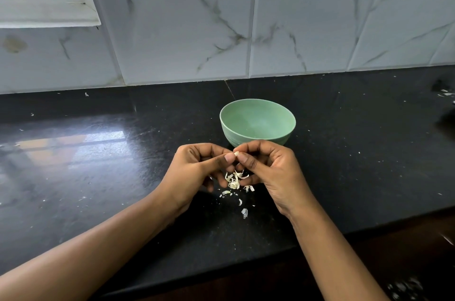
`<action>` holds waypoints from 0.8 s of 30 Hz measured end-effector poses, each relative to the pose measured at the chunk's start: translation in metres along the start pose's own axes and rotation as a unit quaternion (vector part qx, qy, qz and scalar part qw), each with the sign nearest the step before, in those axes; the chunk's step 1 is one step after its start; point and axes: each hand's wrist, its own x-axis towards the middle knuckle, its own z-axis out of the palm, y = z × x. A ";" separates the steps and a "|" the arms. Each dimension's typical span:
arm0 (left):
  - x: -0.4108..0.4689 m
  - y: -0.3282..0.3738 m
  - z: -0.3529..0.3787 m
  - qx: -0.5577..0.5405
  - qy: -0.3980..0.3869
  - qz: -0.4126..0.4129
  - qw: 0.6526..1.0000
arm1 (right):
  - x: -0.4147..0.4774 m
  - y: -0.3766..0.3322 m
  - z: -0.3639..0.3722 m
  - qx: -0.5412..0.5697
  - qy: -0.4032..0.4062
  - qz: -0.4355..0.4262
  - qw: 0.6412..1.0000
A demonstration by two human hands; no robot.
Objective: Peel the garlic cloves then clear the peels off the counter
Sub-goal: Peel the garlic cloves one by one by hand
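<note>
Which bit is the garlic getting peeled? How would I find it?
Find the green bowl on the black counter. Just in front of it, the left hand and right hand meet, pinching the garlic clove between them. Unlike the loose peels lying below, it is held up.

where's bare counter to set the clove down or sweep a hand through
Widest free patch: the counter left of the left hand, back to the tiled wall, only specks there. Also free: right of the green bowl and right hand. Crowded: the peels under both hands, which pinch the garlic clove.
</note>
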 end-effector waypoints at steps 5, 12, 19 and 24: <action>0.002 0.000 0.000 -0.016 -0.006 -0.014 1.000 | 0.001 0.003 -0.001 -0.029 0.007 -0.020 0.999; 0.002 -0.002 0.002 -0.001 0.020 0.001 1.000 | 0.001 0.004 -0.003 -0.040 0.028 -0.026 0.998; 0.001 -0.007 0.002 0.054 0.031 0.058 0.996 | 0.001 0.004 -0.001 -0.069 0.017 -0.009 0.997; 0.002 -0.008 0.000 0.089 0.040 0.088 0.991 | 0.001 0.007 -0.002 -0.047 -0.001 -0.001 0.999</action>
